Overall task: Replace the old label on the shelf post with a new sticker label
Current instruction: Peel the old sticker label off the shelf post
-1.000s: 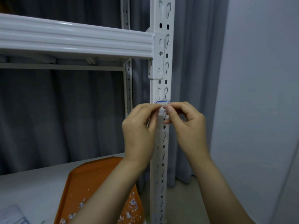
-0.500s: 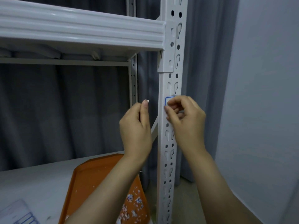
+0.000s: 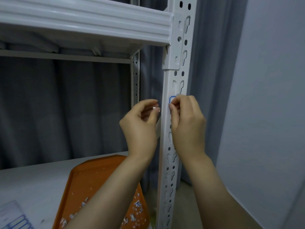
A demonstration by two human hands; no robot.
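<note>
A white slotted shelf post (image 3: 177, 76) runs down the middle of the view. A white label with a blue border (image 3: 171, 98) sticks to the post at mid height, mostly hidden by my fingers. My right hand (image 3: 186, 119) presses against the post with its fingertips pinched at the label's edge. My left hand (image 3: 140, 124) hovers just left of the post, apart from it, thumb and forefinger pinched on a tiny white paper scrap (image 3: 155, 107).
A white shelf beam (image 3: 85, 22) joins the post above. On the lower shelf surface (image 3: 33, 177) lies an orange tray (image 3: 92, 176) strewn with torn label bits, and a sticker sheet (image 3: 13, 217) at bottom left. Grey curtain behind, wall at right.
My left hand has pulled away from the label to the left with a small torn scrap. My right hand stays at the label. The camera has moved closer and turned left.
</note>
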